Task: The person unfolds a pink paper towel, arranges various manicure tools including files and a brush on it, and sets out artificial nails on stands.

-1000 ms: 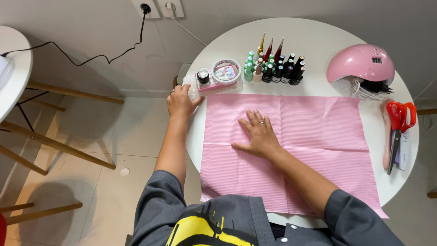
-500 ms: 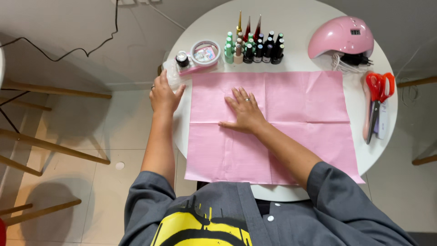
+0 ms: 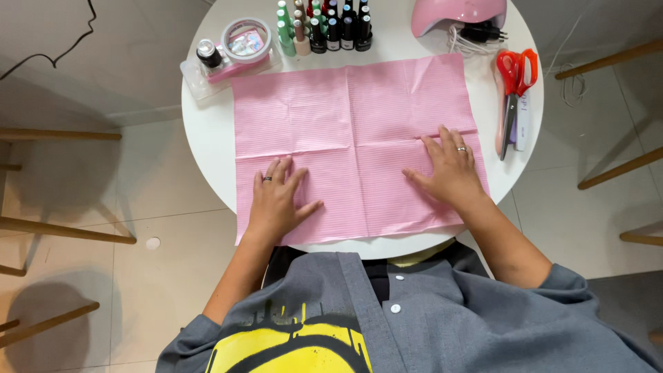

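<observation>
A pink paper sheet [image 3: 352,131] with fold creases lies spread over a round white table [image 3: 207,131]. My left hand [image 3: 277,202] rests flat on the sheet's near left part, fingers spread, a ring on one finger. My right hand [image 3: 450,170] presses flat on the sheet's near right part, also with a ring. Neither hand holds anything.
At the table's far edge stand several small nail polish bottles [image 3: 324,27], a clear tray with a tape roll and a dark jar [image 3: 228,50], and a pink nail lamp [image 3: 456,14] with its cable. Red-handled scissors [image 3: 512,90] and nail files lie at the right. Wooden chair legs [image 3: 62,231] stand around.
My left hand left the clear tray and came down flat on the sheet's near left. My right hand slid from the sheet's middle to its right side. The view shifted toward me.
</observation>
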